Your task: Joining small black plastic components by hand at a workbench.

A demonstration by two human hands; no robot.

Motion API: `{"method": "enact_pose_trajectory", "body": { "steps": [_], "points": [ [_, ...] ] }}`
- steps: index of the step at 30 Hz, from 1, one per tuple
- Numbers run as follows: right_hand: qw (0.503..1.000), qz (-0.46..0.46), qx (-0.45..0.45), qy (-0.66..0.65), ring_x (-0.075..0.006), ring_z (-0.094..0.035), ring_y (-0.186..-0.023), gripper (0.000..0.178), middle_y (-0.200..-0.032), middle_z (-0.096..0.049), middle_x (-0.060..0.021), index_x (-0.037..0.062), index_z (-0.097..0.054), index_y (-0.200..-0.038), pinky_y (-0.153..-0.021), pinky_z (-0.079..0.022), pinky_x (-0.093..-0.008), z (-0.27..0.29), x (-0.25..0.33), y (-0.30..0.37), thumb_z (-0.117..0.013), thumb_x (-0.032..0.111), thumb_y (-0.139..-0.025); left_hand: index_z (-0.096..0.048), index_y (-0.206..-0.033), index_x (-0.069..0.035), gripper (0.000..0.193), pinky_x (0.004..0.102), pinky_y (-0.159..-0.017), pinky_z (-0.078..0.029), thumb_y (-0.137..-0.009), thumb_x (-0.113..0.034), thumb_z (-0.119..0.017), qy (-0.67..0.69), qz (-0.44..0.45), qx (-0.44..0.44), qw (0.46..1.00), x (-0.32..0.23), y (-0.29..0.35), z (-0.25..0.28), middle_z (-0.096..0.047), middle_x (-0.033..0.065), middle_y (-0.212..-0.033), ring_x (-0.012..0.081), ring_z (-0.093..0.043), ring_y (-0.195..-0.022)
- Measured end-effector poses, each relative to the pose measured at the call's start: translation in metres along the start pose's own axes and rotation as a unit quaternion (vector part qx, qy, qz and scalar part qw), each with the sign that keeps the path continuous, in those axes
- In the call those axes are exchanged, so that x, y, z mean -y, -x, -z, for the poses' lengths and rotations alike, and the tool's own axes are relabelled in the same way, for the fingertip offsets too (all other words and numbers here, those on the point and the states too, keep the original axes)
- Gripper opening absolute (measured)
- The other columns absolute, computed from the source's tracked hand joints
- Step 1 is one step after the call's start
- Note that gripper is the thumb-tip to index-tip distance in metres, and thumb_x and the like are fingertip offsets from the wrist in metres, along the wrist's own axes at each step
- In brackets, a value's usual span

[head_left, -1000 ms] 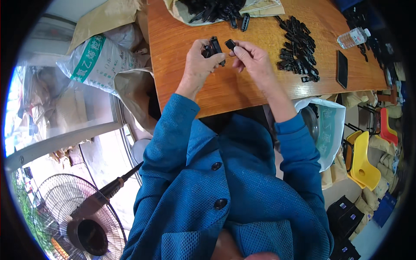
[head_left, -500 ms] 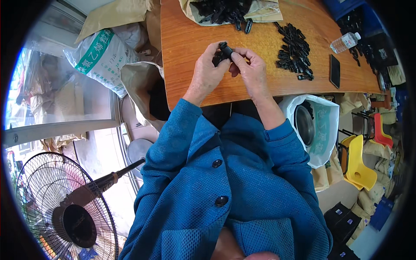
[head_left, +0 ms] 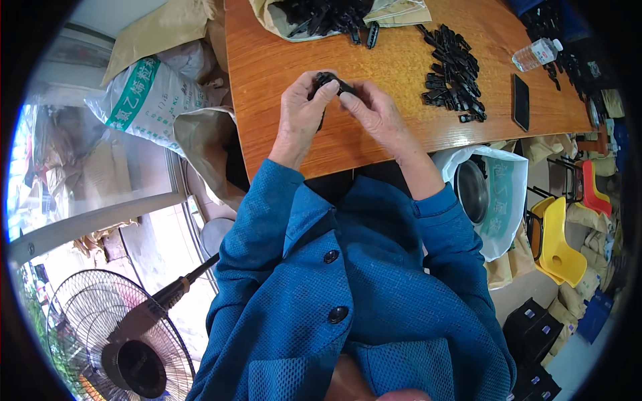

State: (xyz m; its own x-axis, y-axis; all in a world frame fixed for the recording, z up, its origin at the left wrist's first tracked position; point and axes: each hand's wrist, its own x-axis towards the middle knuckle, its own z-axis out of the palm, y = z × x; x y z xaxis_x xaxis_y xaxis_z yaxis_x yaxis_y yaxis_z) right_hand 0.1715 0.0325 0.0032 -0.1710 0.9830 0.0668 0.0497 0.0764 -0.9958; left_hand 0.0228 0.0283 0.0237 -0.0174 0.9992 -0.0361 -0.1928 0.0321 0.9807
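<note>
Over the near left part of the wooden table, both hands are closed around small black plastic parts. My left hand grips one end, its thumb lying across the top. From the other side my right hand pinches the opposite end between thumb and fingers. The fingers hide much of the parts, so I cannot tell how many there are or their exact shape. To the right lies a loose pile of similar narrow black plastic pieces. More of them fill an opened paper sack at the far edge.
A phone and a clear bottle lie on the table's right side. Below its edge stands a white sack with a round metal pan. A fan, open sack and full sack are at left; yellow chair right.
My hands have turned the black parts, and the left thumb now lies over them. The right fingers have drawn in closer. The whole view has shifted slightly.
</note>
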Motion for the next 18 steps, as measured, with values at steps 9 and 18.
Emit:
{"method": "enact_pose_trajectory", "body": {
  "steps": [9, 18],
  "points": [
    [0.995, -0.092, 0.003, 0.031, -0.0119, -0.064, -0.068, 0.022, -0.075, -0.063, -0.0065, -0.0034, -0.058, -0.091, -0.061, -0.051, -0.0243, 0.006, -0.003, -0.035, -0.064, 0.018, -0.089, -0.062, -0.101, -0.002, 0.018, 0.0181, -0.056, -0.042, -0.089, -0.015, -0.062, 0.028, 0.043, 0.0, 0.999, 0.019, -0.041, -0.002, -0.06, -0.0017, -0.084, 0.0039, -0.051, -0.067],
    [0.947, -0.017, 0.082, 0.309, -0.0172, -0.06, -0.074, 0.023, -0.085, -0.065, -0.0074, 0.0057, -0.063, -0.096, -0.067, -0.049, -0.0291, 0.116, -0.01, -0.103, -0.068, 0.025, -0.083, -0.059, -0.107, -0.005, 0.021, 0.0287, -0.061, -0.046, -0.087, -0.012, -0.06, -0.335, 0.115, 0.122, 0.927, 0.006, -0.082, 0.007, -0.058, 0.0056, -0.081, 0.015, -0.058, -0.073]
  ]
}}
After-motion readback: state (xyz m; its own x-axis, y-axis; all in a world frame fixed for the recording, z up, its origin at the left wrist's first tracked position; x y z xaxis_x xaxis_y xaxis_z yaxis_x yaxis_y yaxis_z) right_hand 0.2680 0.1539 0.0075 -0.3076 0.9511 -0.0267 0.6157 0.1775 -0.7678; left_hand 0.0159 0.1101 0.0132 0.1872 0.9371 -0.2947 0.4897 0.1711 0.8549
